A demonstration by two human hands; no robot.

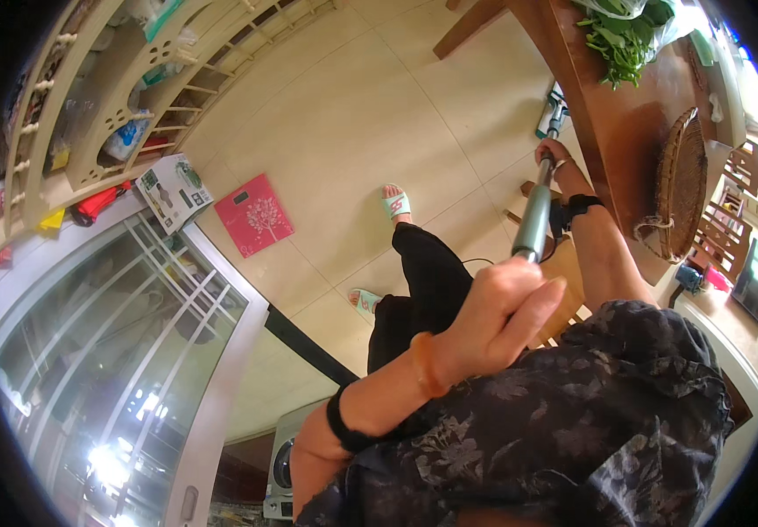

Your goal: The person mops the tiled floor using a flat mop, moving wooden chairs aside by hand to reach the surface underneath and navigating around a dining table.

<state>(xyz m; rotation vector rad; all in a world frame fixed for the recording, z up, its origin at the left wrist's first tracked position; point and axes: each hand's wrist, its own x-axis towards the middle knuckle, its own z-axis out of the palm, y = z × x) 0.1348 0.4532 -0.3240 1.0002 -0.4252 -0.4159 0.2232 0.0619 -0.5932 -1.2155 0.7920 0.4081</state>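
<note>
My left hand [501, 316], with an orange bangle at the wrist, is closed around the near end of a green and silver pole [536, 214]. Farther along, my right hand [551, 151] grips the same pole beside the table edge. At its far end, a flat green and white floor-cleaning head [550, 112] rests on the tiled floor [352, 118], close to the wooden table. The picture does not settle whether it is a mop or another floor cleaner. Black bands circle both my forearms. My feet, in pale green slippers [397, 204], stand on the tiles.
The wooden table [606, 125] at right holds leafy greens [623, 49] and a woven basket [685, 188]. A wooden chair [560, 277] is near my right arm. At left are a pink bathroom scale [254, 215], a box [173, 193], a cream shelf [99, 118] and a glass sliding door [122, 342].
</note>
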